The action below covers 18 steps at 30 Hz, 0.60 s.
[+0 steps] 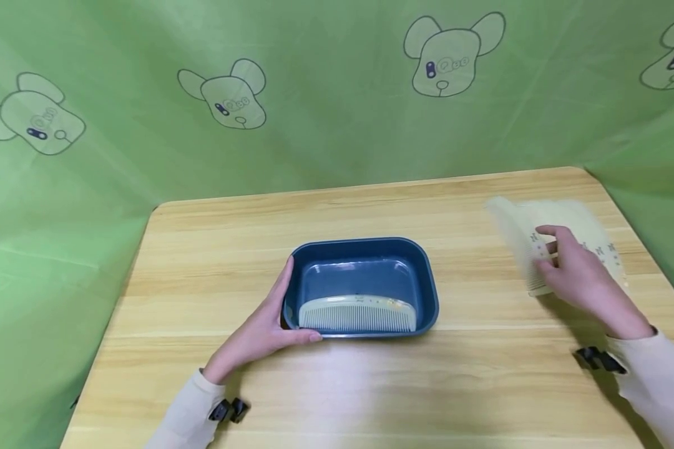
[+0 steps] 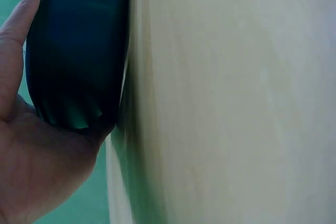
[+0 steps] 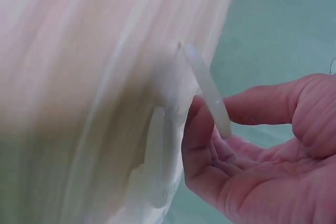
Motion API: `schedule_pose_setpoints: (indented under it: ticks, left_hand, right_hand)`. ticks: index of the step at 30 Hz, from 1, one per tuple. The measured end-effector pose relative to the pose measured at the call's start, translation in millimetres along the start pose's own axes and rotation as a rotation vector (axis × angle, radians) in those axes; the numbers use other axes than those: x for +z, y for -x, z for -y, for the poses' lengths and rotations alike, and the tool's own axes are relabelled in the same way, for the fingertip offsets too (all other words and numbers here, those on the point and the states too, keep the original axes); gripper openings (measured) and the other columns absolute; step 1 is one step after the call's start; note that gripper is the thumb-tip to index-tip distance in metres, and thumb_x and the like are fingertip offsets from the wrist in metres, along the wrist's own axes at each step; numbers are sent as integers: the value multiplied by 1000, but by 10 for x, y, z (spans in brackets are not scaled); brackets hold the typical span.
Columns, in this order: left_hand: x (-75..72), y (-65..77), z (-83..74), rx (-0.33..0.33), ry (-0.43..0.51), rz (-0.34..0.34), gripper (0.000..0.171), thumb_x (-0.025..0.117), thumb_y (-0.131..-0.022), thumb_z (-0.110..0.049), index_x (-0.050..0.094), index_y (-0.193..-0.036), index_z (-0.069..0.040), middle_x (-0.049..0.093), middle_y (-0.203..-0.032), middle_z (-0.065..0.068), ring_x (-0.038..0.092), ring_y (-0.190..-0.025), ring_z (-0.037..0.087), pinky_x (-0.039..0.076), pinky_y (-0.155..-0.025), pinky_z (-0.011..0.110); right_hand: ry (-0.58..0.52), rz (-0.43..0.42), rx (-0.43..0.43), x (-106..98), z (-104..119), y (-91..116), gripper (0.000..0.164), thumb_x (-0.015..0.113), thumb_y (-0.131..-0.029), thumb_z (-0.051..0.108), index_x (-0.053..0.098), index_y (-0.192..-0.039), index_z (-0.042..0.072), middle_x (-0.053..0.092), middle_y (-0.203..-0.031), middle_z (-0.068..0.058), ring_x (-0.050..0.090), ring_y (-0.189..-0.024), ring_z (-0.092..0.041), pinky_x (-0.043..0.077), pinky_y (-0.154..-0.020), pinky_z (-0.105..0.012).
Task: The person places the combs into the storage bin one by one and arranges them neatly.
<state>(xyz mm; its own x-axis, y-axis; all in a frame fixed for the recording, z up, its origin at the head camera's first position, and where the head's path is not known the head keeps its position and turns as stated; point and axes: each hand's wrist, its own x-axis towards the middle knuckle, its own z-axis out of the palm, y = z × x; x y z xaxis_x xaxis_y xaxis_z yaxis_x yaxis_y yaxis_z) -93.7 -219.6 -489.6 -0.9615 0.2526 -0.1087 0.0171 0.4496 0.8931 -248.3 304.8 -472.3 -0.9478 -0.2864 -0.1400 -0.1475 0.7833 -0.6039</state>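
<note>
My left hand (image 1: 264, 327) grips the left end of a dark blue plastic basin (image 1: 429, 274), thumb along the near rim. One pale green comb (image 1: 356, 302) lies inside by the near wall, teeth toward me. In the left wrist view the palm meets the end of the basin (image 2: 79, 51). Off to the right, my right hand (image 1: 584, 274) pinches another pale comb (image 1: 511, 240), blurred in the head view. The right wrist view has this comb (image 3: 210, 93) between thumb and fingers, tilted above the table. More pale combs (image 1: 581, 215) lie under and beyond that hand.
The wooden table (image 1: 219, 255) has rounded far corners. A green cloth (image 1: 326, 143) with mouse-head drawings hangs behind it and at both sides. Beneath the right hand, another comb (image 3: 154, 156) lies close to the held one.
</note>
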Motion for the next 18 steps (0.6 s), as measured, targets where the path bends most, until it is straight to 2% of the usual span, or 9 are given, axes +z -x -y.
schedule_pose_setpoints:
  ticks: [2,5,8,12,14,18]
  left_hand:
    - [5,-3,-5,0,-2,-1,139,97,-86,-32,-9,-175,-36,-7,-180,-9,3,-165,22,14,-129,59]
    - [5,0,-5,5,-1,-1,139,97,-86,-31,-8,-176,-33,-6,-181,-8,3,-165,23,14,-129,60]
    - [5,6,-18,3,3,-1,139,97,-86,-30,-9,-175,-36,-6,-181,-9,3,-165,22,14,-129,59]
    - [0,14,-34,-4,9,0,138,97,-86,-30,-10,-174,-40,-6,-181,-9,3,-165,21,14,-129,59]
    - [0,14,-35,-5,8,1,138,97,-87,-31,-10,-174,-39,-6,-181,-9,3,-165,22,14,-129,59]
    - [6,18,-33,-7,13,4,139,97,-86,-33,-10,-174,-39,-7,-181,-9,2,-165,22,14,-129,59]
  right_hand:
    - [-32,20,7,-14,-21,-1,66,55,-110,3,20,-162,-17,51,-128,-43,60,-108,-56,54,-63,-29]
    - [-69,24,-1,-19,-32,-1,64,55,-111,4,22,-162,-17,52,-126,-39,60,-108,-53,54,-64,-24]
    - [-112,1,-37,8,-26,4,62,58,-110,0,27,-161,-16,53,-122,-34,63,-101,-26,52,-66,-19]
    - [-177,-25,-80,56,9,5,60,60,-108,-4,32,-160,-14,54,-120,-28,55,-90,4,52,-63,-21]
    - [-207,-26,-90,76,26,3,58,61,-109,-4,35,-160,-12,55,-121,-27,55,-90,5,52,-62,-23]
    - [-236,-18,-87,114,65,6,56,64,-110,3,42,-159,-8,57,-122,-23,58,-91,1,51,-67,-20]
